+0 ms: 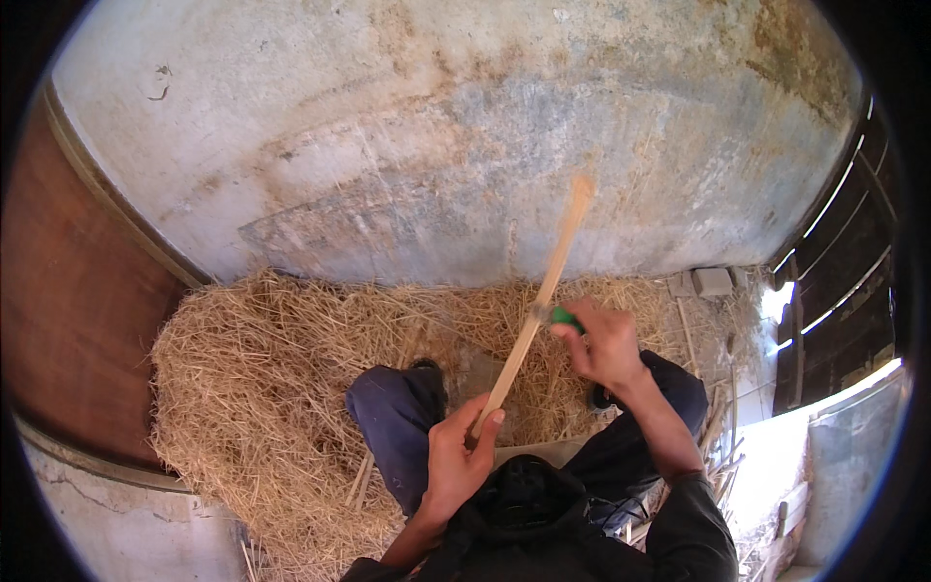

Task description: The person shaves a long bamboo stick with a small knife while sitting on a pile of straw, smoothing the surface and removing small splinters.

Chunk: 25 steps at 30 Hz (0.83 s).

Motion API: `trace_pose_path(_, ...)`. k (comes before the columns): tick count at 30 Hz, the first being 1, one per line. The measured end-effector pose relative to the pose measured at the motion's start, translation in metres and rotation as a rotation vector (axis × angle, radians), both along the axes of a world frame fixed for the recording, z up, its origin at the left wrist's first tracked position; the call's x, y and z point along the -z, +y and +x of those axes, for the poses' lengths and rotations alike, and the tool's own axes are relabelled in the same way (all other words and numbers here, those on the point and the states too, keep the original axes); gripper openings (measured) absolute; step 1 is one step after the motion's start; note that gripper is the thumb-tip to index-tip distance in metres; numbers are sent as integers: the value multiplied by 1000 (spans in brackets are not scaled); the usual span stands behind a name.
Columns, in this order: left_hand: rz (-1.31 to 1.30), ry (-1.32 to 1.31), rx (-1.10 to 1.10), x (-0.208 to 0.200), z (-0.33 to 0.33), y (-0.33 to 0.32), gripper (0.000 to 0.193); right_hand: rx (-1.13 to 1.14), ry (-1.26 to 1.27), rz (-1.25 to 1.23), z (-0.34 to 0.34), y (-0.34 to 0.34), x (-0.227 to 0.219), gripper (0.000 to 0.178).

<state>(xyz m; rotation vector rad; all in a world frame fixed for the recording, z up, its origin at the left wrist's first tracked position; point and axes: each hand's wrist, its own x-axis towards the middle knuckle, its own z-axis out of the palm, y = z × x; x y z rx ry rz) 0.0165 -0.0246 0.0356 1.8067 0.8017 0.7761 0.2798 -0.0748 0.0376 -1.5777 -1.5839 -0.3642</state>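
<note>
A long pale strip of wood or bamboo (560, 254) slants up and away from me, its far end in front of the wall. My left hand (458, 460) is closed around its near end, above my lap. In my right hand (609, 345) is a small green-handled tool (565, 318), gripped by the handle. The tool's greyish head meets the strip near its middle. My fingers partly hide the handle, and the head is too small to tell whether it is a knife or a peeler.
Dry straw (262, 388) heaps to the left and along the wall (407, 155). A brown panel (92, 301) stands at far left. Thin sticks (720, 427) lie at right, near a grey block (712, 281) and dark slatted boards (839, 301). My bent knees flank the work.
</note>
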Motion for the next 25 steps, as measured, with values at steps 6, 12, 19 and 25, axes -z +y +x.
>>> trace_pose_path(6, -55, 54, 73, 2, -8, -9, 23, 156, 147, -1, 32, -4, -20, 16)
trace_pose_path(12, -144, 41, 155, 12, -16, -2, 21, 58, 264, -90, 34, -7, -18, 21)
trace_pose_path(19, -238, 117, 268, 11, -16, 10, 24, -148, 490, -113, 27, -5, -8, 29)
trace_pose_path(25, -247, 102, 375, 4, -5, 19, 31, -274, 730, -139, 21, -9, 2, 33)
